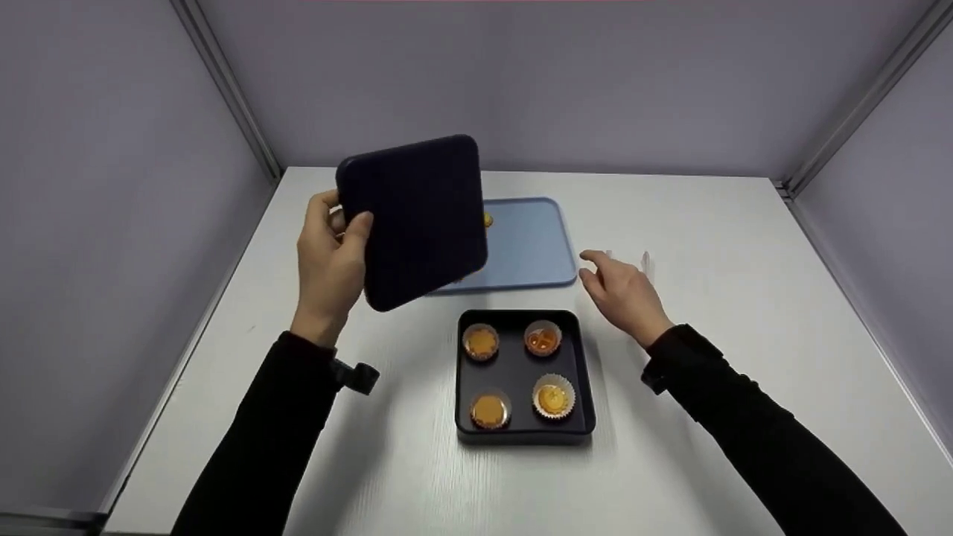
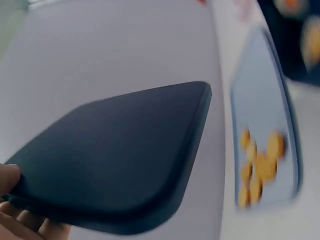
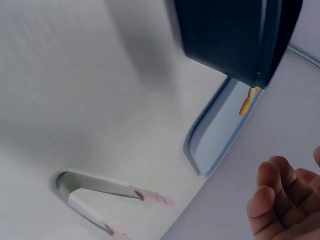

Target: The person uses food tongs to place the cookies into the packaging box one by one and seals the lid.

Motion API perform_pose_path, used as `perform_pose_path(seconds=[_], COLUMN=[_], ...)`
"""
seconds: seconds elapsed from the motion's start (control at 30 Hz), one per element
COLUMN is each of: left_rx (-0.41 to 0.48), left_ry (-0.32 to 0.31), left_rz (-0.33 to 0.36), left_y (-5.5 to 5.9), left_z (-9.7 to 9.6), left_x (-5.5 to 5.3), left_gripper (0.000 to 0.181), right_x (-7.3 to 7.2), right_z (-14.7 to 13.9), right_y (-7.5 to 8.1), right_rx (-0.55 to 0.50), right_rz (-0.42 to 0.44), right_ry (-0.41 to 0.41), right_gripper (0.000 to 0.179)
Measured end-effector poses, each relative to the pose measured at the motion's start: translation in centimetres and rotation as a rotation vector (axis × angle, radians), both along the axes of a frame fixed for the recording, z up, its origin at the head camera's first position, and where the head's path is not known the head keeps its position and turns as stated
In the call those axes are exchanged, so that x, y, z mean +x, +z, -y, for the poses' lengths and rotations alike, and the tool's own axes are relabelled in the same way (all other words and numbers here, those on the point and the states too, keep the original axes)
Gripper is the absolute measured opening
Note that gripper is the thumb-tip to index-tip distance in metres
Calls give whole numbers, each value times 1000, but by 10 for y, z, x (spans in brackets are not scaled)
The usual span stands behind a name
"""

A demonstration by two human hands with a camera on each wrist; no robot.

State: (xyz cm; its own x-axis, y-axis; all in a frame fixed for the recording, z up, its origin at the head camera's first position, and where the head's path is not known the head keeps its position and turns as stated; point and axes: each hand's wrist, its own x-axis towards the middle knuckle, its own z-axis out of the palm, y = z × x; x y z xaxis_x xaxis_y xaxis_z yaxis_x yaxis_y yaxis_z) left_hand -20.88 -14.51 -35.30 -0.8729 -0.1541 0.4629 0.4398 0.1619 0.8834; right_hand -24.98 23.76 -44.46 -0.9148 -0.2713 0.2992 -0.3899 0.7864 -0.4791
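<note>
My left hand (image 1: pixel 327 257) grips a dark navy square lid (image 1: pixel 417 223) by its left edge, thumb on the near face. The lid is held tilted up above the table and hides part of the blue tray (image 1: pixel 532 246). Below it stands a dark square box (image 1: pixel 514 380) with no cover on it. Inside are several small tarts in paper cups, among them a pale yellow one (image 1: pixel 553 398) and an orange one (image 1: pixel 543 340). To the right of the tray hovers my right hand (image 1: pixel 622 294), fingers loosely bent and holding nothing.
Tongs (image 3: pixel 95 187) with pinkish tips lie on the white table (image 1: pixel 744 313), partly behind the right hand in the head view. On the blue tray sit several small yellow pieces (image 2: pixel 262 167), blurred in the left wrist view. Grey walls stand at the back and both sides.
</note>
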Motion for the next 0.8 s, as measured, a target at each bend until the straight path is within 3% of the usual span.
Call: perform_pose_path(seconds=[0.1, 0.2, 0.3, 0.4, 0.63, 0.8], left_rx=[163, 258, 307, 321, 304, 213], left_ry=[-147, -264, -351, -409, -466, -481], left_rz=[153, 312, 447, 547, 676, 732], left_y=[-2, -10, -22, -33, -51, -57], left_z=[-8, -19, -31, -40, -51, -52], left_x=[0, -1, -1, -1, 2, 7], left_gripper=[29, 31, 33, 36, 36, 39], right_x=[-2, -4, -5, -5, -1, 3], right_z=[1, 3, 6, 7, 4, -2], right_y=[7, 15, 22, 26, 26, 22], right_rx=[-151, -390, -618, -747, -826, -810], right_rz=[107, 274, 445, 559, 702, 746], right_ry=[22, 91, 179, 250, 254, 254], right_gripper=[39, 47, 57, 59, 69, 68])
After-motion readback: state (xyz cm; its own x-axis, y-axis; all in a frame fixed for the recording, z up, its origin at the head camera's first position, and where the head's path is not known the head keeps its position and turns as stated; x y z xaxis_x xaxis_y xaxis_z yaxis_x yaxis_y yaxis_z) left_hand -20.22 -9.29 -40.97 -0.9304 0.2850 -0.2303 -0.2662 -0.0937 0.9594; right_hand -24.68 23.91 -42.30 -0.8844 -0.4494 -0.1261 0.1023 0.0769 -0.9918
